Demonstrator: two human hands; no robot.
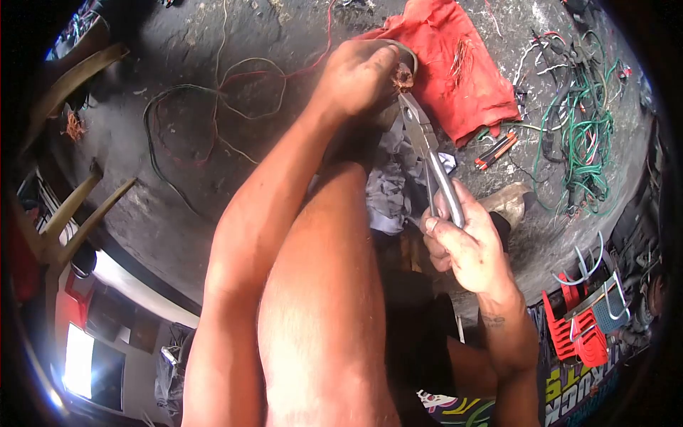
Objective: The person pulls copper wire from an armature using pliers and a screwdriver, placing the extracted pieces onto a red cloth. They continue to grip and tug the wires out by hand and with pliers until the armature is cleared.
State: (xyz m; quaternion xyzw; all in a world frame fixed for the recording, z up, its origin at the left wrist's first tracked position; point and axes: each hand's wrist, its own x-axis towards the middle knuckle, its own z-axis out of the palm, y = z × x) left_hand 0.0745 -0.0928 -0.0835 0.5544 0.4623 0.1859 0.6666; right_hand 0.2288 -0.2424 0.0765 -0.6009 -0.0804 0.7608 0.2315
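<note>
My left hand [363,75] is closed around a bundle of copper wire [403,77] at the top centre; a dark curved piece shows beside its fingers. My right hand [466,238] grips the handles of metal pliers [425,139], which point up and to the left. The jaws of the pliers touch or nearly touch the lower end of the copper bundle. Just right of the bundle lies a red cloth [455,78] with loose copper strands [461,60] on it.
Thin wires [222,89] loop over the dark floor at the left. A green and black wire tangle [587,142] lies at the right, a red-and-black tool [496,151] below the cloth. Red plastic pieces [587,338] are at lower right, wooden legs [75,206] at left.
</note>
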